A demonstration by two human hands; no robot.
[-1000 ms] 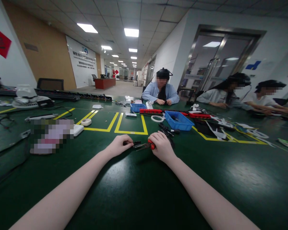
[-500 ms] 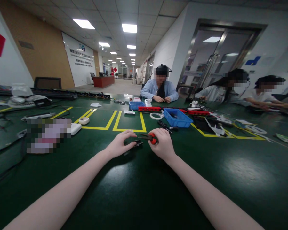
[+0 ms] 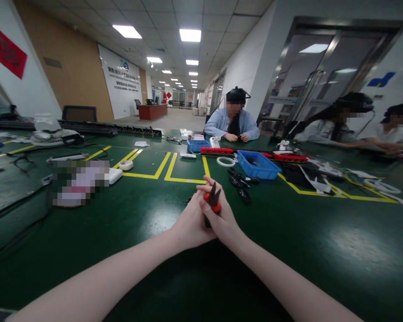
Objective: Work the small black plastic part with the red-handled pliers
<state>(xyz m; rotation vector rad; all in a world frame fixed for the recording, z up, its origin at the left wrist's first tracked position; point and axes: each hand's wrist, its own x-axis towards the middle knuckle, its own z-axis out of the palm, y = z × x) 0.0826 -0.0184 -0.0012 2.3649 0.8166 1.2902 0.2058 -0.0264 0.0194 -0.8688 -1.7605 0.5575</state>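
My right hand (image 3: 225, 214) is wrapped round the orange-red handles of the pliers (image 3: 214, 202), their jaws parted and tipped upward, over the middle of the bench (image 3: 282, 250), well in from its far edge. My left hand (image 3: 191, 223) presses in against the right, its fingers crossing close by the tool. A dark piece (image 3: 188, 201) peeks out beyond my left knuckles; I cannot tell whether that grip has hold of it.

With my fingers so near the parted jaws, a careless squeeze of the handles could nip a fingertip. My hands also block my view of the dark piece, so a loose left grip could let it slip, and it would be hard to spot on the dark green top. The black cables (image 3: 238, 181) lie just past my right hand, by the blue tray (image 3: 258, 167), where a forward push could snag them.

I read no brand on the pliers. The wall sign (image 3: 122, 76) carries a blue logo over dark lettering, too small to make out. The red poster (image 3: 7, 51) bears darker writing I cannot read.
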